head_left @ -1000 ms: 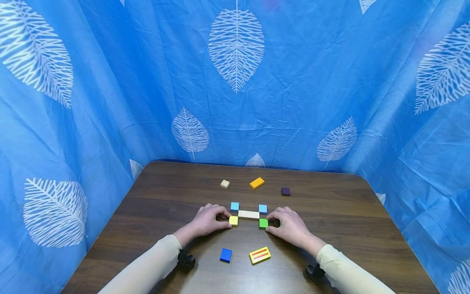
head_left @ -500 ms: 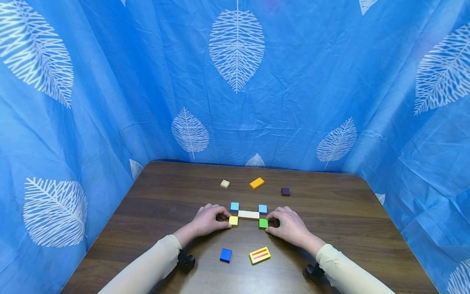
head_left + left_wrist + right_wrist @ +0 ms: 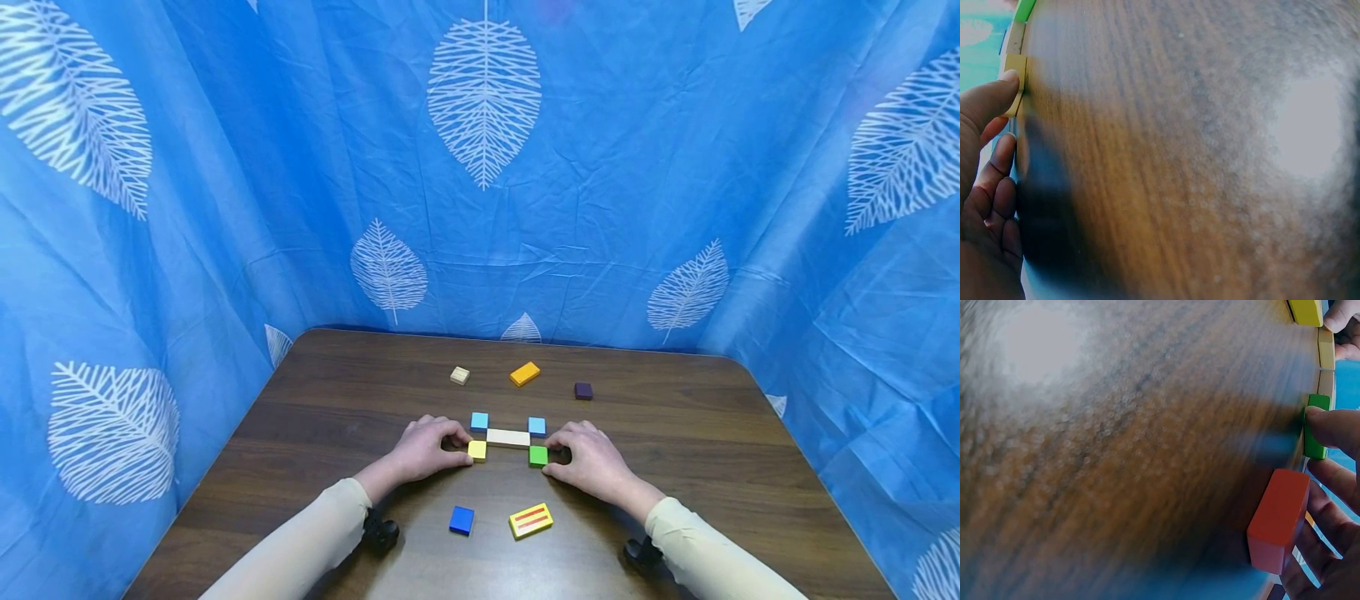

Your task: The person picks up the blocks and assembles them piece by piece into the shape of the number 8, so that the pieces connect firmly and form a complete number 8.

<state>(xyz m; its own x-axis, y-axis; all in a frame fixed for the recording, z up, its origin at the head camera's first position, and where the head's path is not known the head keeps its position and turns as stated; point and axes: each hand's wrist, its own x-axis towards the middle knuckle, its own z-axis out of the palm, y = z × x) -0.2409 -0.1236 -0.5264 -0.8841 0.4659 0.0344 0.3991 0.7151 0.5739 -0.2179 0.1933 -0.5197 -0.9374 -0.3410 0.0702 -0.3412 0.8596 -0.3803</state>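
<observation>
On the table, my left hand (image 3: 425,451) pinches a small yellow block (image 3: 477,452) between thumb and fingers. Opposite it, my right hand (image 3: 591,458) grips a green block (image 3: 538,457) the same way. A long cream block (image 3: 508,438) lies between the two corners they form, with one light blue block (image 3: 479,422) at its far left end and another light blue block (image 3: 537,427) at its far right. The right wrist view also has a red block (image 3: 1280,506) close beside the lower fingers; the head view hides it, and whether they touch it I cannot tell.
Nearer the front lie a dark blue block (image 3: 462,521) and a yellow block with red stripes (image 3: 531,522). Towards the back are a small cream block (image 3: 460,376), an orange block (image 3: 525,373) and a dark purple block (image 3: 583,391). A blue leaf-print curtain (image 3: 570,250) surrounds the table.
</observation>
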